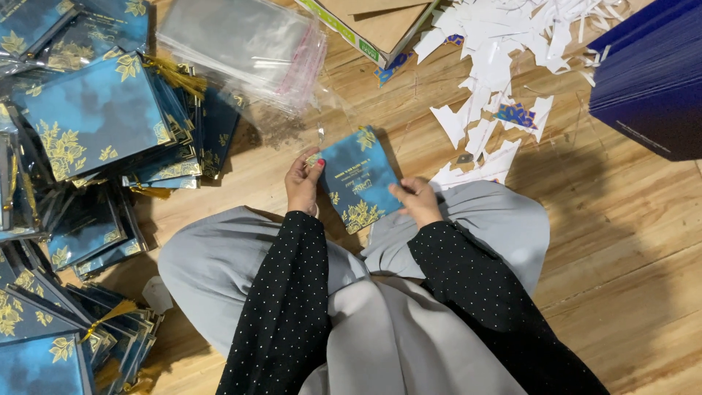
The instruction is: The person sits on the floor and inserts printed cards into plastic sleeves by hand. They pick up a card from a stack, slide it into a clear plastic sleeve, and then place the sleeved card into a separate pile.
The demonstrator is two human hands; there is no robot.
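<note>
My left hand [303, 183] and right hand [418, 201] both grip a blue card with gold flowers [358, 179]. Piled matching cards [95, 117] lie well left of it.

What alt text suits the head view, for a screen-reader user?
Both hands, left hand and right hand, hold a blue card with gold flowers over a wooden floor. Piles of matching blue cards, clear plastic sleeves and white paper scraps lie around.

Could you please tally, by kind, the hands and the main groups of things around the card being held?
Hands: 2, left hand and right hand
Held blue card: 1
Stack of clear sleeves: 1
Cardboard box: 1
Navy stack: 1
Heap of white paper scraps: 1
Total: 7
</note>
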